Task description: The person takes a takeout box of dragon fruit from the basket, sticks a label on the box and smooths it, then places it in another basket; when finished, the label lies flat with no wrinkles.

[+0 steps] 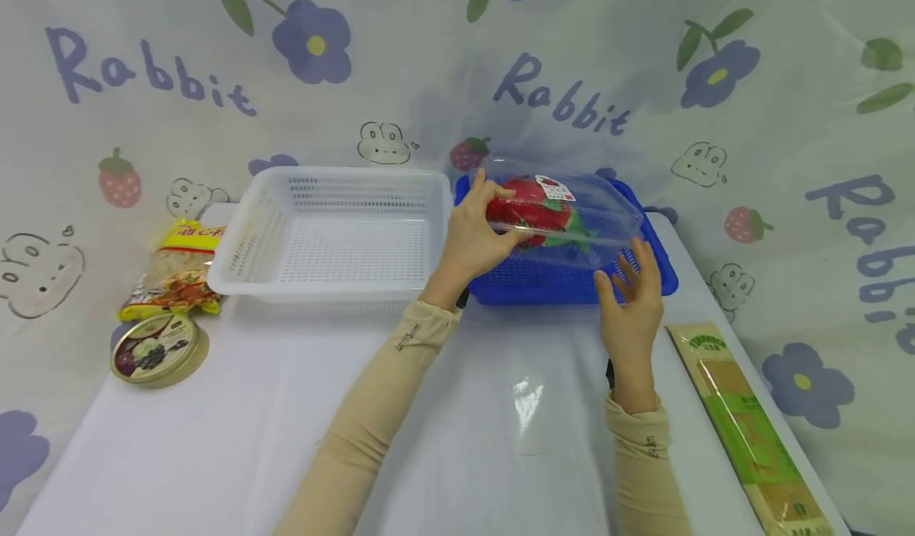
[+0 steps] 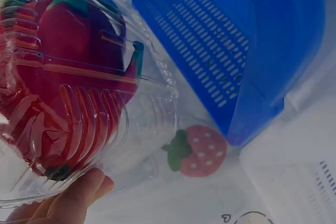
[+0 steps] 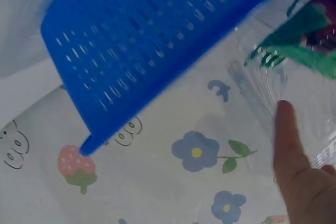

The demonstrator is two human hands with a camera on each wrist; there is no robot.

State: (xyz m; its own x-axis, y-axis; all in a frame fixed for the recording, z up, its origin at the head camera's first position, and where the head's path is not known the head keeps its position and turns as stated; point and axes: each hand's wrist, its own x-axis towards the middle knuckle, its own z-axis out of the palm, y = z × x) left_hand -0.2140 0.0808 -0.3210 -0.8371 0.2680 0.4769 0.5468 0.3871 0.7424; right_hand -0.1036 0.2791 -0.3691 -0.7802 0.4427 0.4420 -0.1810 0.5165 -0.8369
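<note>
At the left edge of the desk (image 1: 236,409) a snack bag (image 1: 176,270) and a round tin (image 1: 153,348) lie untouched, and the white basket (image 1: 330,230) beside them holds nothing, so whatever sorting is under way looks to be at an early stage — only one item is in hand. That item is a clear plastic box (image 1: 572,214) with a red fruit with green leaves (image 1: 532,206) sealed inside; it is held in the air just above the blue basket (image 1: 646,238), tilted slightly, not resting on the basket's floor as far as the head view shows. The left hand (image 1: 475,238) reaches forward with the arm stretched across the desk and grips the box's left end, thumb on the top edge and fingers (image 2: 79,195) curled beneath. The right hand (image 1: 632,306) is raised at the box's right near corner with its fingers spread and fairly straight; the right wrist view shows one finger (image 3: 289,135) laid against the clear wall — steadying, not clasping. Further right a long green and tan packet (image 1: 750,433) lies along the desk edge, also not yet moved.
</note>
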